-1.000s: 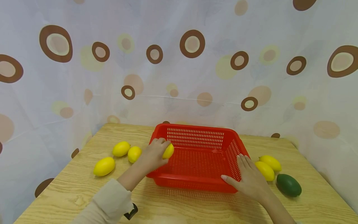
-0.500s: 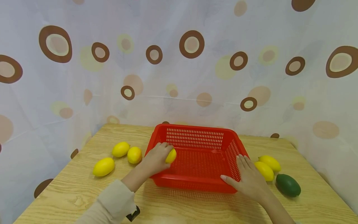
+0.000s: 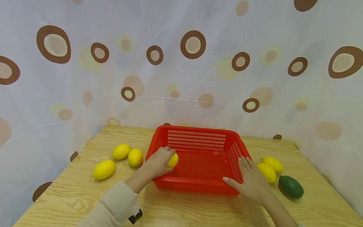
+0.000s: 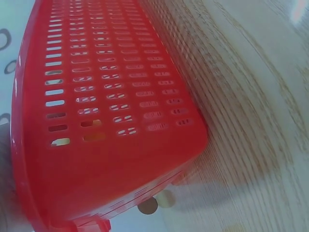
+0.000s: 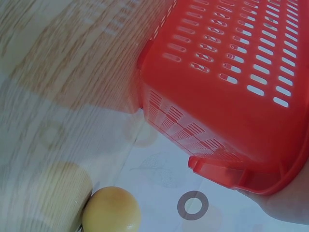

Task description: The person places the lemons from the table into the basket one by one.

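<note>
A red slotted plastic basket (image 3: pixel 195 185) stands on the table. My left hand (image 3: pixel 157 162) reaches over its left rim and holds a lemon (image 3: pixel 173 160) low inside the left end. Fingers and palm hide much of that lemon. On the basket's right front corner rests my right hand (image 3: pixel 253 183), fingers straight along the rim and thumb spread over the front edge. In the left wrist view the basket's outer wall (image 4: pixel 111 164) fills most of the picture, with a bit of yellow behind the slots. The right wrist view has the wall's other end (image 5: pixel 203 96).
Left of the basket lie three lemons: one near the front (image 3: pixel 104 169), one behind (image 3: pixel 121 151), one beside the rim (image 3: pixel 135 157). To the right are two yellow lemons (image 3: pixel 272 165) and a dark green fruit (image 3: pixel 290 187). A patterned curtain (image 3: pixel 210 78) hangs behind the wooden table (image 3: pixel 170 214).
My left hand has moved slightly right and down into the basket with the lemon. My right hand has stayed on the rim. The whole view has shifted a little.
</note>
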`<control>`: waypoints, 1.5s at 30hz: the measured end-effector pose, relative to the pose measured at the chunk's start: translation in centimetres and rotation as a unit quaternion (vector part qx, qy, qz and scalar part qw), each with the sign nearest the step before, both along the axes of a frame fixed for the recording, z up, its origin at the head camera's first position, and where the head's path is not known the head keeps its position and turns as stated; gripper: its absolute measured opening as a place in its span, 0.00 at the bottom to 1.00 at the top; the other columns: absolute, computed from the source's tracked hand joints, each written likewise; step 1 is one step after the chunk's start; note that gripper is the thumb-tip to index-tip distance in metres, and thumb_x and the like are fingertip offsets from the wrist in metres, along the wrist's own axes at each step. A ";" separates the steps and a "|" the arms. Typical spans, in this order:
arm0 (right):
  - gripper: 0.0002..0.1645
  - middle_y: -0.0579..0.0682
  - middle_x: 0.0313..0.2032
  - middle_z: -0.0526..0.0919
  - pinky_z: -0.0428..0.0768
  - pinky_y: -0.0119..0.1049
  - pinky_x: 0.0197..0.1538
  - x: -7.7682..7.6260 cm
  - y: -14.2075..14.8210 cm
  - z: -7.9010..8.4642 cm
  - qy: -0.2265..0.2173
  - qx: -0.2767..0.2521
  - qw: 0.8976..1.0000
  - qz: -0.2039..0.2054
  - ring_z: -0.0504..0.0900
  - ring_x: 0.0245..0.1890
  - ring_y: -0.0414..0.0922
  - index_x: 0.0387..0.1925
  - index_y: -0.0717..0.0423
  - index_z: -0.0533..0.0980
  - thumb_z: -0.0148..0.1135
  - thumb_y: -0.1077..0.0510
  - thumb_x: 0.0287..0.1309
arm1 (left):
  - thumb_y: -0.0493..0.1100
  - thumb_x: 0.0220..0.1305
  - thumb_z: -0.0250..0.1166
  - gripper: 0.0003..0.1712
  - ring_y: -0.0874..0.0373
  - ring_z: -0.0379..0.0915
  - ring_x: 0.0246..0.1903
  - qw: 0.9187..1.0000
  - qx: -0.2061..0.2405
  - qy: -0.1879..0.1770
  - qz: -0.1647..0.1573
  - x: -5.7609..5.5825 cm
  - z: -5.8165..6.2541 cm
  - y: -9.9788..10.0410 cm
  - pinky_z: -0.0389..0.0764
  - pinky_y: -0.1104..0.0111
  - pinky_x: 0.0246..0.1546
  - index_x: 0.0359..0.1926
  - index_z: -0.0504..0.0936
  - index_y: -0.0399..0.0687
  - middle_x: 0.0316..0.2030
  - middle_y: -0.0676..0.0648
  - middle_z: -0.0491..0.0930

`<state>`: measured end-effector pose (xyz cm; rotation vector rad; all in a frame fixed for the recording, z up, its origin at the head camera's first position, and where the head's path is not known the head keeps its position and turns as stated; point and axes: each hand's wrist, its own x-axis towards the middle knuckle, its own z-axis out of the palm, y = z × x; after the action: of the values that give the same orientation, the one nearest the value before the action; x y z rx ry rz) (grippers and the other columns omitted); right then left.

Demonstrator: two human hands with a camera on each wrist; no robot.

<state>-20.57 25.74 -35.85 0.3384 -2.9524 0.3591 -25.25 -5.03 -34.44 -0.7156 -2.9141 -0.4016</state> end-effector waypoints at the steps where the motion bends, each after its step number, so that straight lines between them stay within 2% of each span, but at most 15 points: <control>1: 0.60 0.71 0.66 0.55 0.55 0.64 0.65 0.0 0.0 0.0 -0.001 0.000 1.000 0.000 0.51 0.67 0.67 0.65 0.75 0.54 0.50 0.27 0.53 | 0.40 0.51 0.70 0.31 0.47 0.71 0.48 1.000 0.000 -0.002 0.000 -0.1 0.0 0.0 0.77 0.58 0.51 0.56 0.72 0.36 0.50 0.39 0.75; 9: 0.60 0.71 0.67 0.55 0.55 0.64 0.65 -0.1 0.0 -0.1 0.001 -0.004 1.000 0.001 0.51 0.67 0.67 0.65 0.75 0.54 0.50 0.27 0.53 | 0.41 0.51 0.70 0.30 0.48 0.71 0.48 1.000 0.005 -0.030 0.006 -0.6 -0.2 -0.3 0.76 0.57 0.54 0.55 0.73 0.37 0.49 0.40 0.76; 12: 0.60 0.71 0.66 0.56 0.55 0.64 0.65 -0.1 0.0 -0.1 0.004 -0.003 1.000 0.002 0.51 0.67 0.67 0.65 0.75 0.54 0.50 0.27 0.53 | 0.40 0.52 0.68 0.24 0.50 0.72 0.43 0.999 0.016 -0.031 0.007 -0.7 -0.2 -0.4 0.78 0.60 0.49 0.51 0.76 0.36 0.45 0.41 0.78; 17: 0.59 0.71 0.66 0.56 0.56 0.64 0.65 -0.1 0.0 -0.1 0.007 -0.002 1.000 0.002 0.52 0.67 0.67 0.65 0.75 0.54 0.50 0.27 0.53 | 0.36 0.55 0.64 0.15 0.54 0.72 0.35 0.999 0.034 -0.009 0.011 -0.7 0.1 -0.4 0.80 0.64 0.42 0.44 0.80 0.35 0.38 0.42 0.80; 23: 0.59 0.71 0.66 0.56 0.55 0.64 0.65 -0.1 0.0 -0.1 0.007 -0.002 1.000 0.002 0.52 0.67 0.68 0.65 0.75 0.54 0.50 0.28 0.53 | 0.40 0.57 0.65 0.17 0.54 0.73 0.36 0.999 0.043 0.013 0.020 -0.5 0.2 -0.5 0.81 0.64 0.42 0.47 0.79 0.37 0.41 0.42 0.80; 29: 0.59 0.71 0.66 0.56 0.55 0.64 0.65 0.0 -0.1 -0.1 0.010 -0.002 1.000 0.003 0.52 0.67 0.68 0.64 0.75 0.55 0.50 0.28 0.53 | 0.43 0.56 0.66 0.18 0.51 0.75 0.46 0.995 0.064 0.071 0.019 -0.2 -0.3 -1.4 0.81 0.60 0.45 0.48 0.80 0.41 0.46 0.44 0.80; 37: 0.59 0.71 0.66 0.55 0.55 0.64 0.65 0.0 0.0 0.0 0.004 -0.003 1.000 0.002 0.51 0.67 0.68 0.65 0.75 0.54 0.49 0.28 0.53 | 0.41 0.53 0.68 0.18 0.47 0.76 0.45 0.978 0.114 0.173 0.028 0.2 -0.7 -3.4 0.81 0.58 0.45 0.45 0.81 0.38 0.43 0.42 0.81; 41: 0.60 0.71 0.66 0.56 0.55 0.64 0.65 0.0 -0.1 0.0 0.004 -0.002 1.000 0.001 0.51 0.67 0.68 0.65 0.75 0.54 0.49 0.27 0.53 | 0.40 0.52 0.68 0.17 0.46 0.76 0.44 0.971 0.125 0.200 0.045 0.5 -0.7 -4.2 0.80 0.55 0.44 0.44 0.81 0.37 0.42 0.41 0.81; 45: 0.60 0.71 0.66 0.56 0.56 0.64 0.65 0.0 -0.1 -0.1 0.004 -0.002 1.000 -0.001 0.52 0.67 0.68 0.65 0.75 0.54 0.49 0.27 0.53 | 0.40 0.52 0.68 0.18 0.45 0.76 0.45 0.969 0.126 0.205 0.062 0.7 -0.8 -4.9 0.79 0.53 0.45 0.45 0.81 0.38 0.43 0.40 0.81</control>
<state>-20.53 25.62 -35.91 0.3344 -2.9440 0.3624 -24.52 -9.93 -35.20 -0.5030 -2.4467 -0.5262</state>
